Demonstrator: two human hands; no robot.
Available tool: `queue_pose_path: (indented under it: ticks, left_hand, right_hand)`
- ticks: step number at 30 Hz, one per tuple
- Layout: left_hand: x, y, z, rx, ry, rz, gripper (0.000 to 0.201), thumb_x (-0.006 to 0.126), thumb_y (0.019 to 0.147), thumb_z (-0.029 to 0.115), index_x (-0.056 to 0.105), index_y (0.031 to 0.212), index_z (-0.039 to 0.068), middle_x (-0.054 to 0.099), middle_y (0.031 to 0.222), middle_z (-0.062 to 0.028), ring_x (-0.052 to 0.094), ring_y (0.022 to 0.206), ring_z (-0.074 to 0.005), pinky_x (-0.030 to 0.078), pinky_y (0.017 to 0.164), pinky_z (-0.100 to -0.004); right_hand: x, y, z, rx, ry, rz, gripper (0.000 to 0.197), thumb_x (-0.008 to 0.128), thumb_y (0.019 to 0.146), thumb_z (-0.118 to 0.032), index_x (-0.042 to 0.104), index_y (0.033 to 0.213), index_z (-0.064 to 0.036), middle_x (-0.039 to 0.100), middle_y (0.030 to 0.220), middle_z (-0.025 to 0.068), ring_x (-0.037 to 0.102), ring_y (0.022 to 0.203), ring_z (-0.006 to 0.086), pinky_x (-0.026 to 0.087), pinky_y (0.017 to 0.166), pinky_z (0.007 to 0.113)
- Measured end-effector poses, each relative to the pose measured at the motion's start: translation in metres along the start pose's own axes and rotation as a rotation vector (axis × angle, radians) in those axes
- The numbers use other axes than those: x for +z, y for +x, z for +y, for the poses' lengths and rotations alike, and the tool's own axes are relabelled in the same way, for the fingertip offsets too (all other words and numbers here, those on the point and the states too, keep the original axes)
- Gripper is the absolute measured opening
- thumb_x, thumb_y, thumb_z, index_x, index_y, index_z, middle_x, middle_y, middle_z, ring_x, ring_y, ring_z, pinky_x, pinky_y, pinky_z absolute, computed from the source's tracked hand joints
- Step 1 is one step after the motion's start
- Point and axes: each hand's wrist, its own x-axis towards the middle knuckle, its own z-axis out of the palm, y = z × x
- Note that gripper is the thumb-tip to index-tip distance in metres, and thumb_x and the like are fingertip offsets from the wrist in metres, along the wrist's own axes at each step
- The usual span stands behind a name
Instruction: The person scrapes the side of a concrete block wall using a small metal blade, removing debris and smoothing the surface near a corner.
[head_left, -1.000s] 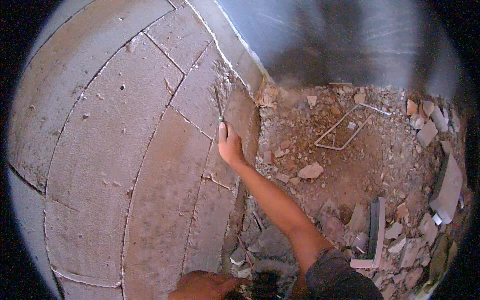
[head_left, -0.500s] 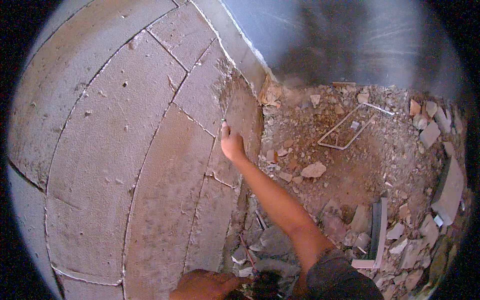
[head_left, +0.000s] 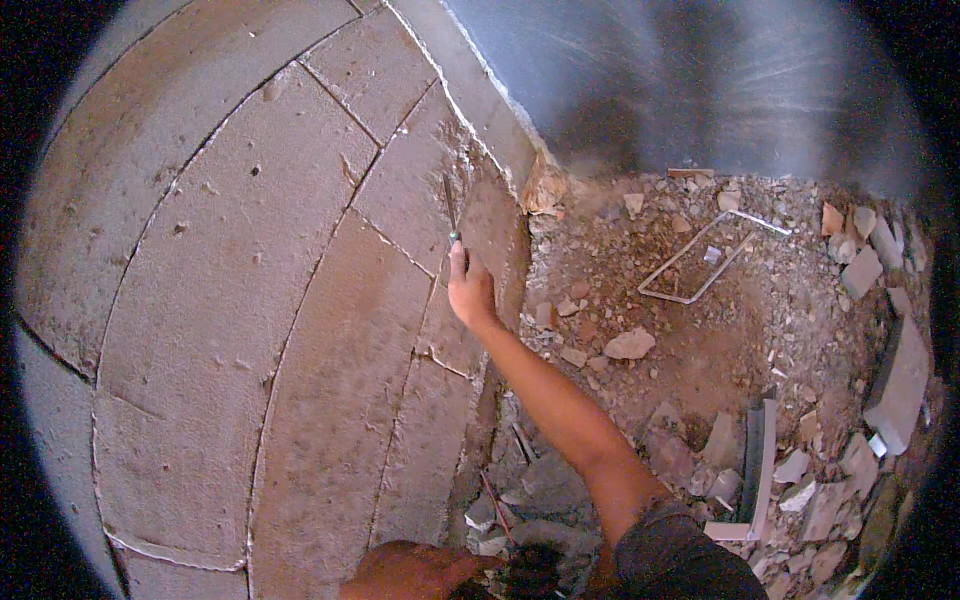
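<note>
While a slim tool is pointing up over the block wall, near its roughened patch, the right hand is grasping the handle end; whether the tip is touching is unclear. At the lower edge the left hand is showing, its grip impossible to tell. Beyond, rubble is covering the ground, and a pale bent frame is lying on it.
</note>
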Motion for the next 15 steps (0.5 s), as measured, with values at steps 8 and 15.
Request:
queue_pose_path:
  ticks: [8, 15]
  left_hand:
    - [-0.008, 0.003, 0.005, 0.028, -0.053, -0.018, 0.052, 0.063, 0.08, 0.043, 0.055, 0.117, 0.006, 0.064, 0.09, -0.0125, 0.063, 0.083, -0.0332, 0.047, 0.071, -0.0406]
    - [-0.006, 0.004, 0.006, 0.039, -0.066, 0.042, 0.05, 0.064, 0.08, 0.04, 0.056, 0.115, 0.005, 0.065, 0.09, -0.0128, 0.064, 0.082, -0.0323, 0.048, 0.071, -0.0399]
  right_hand:
    - [-0.005, 0.004, 0.009, 0.221, -0.24, -0.127, 0.065, 0.029, 0.095, -0.052, 0.062, 0.091, 0.004, 0.061, 0.088, 0.0311, 0.057, 0.089, 0.0482, 0.045, 0.079, 0.051]
    - [-0.011, 0.008, -0.01, -0.01, -0.011, -0.065, 0.062, 0.035, 0.094, -0.051, 0.062, 0.091, 0.0055, 0.06, 0.09, 0.0321, 0.057, 0.09, 0.0484, 0.044, 0.08, 0.051]
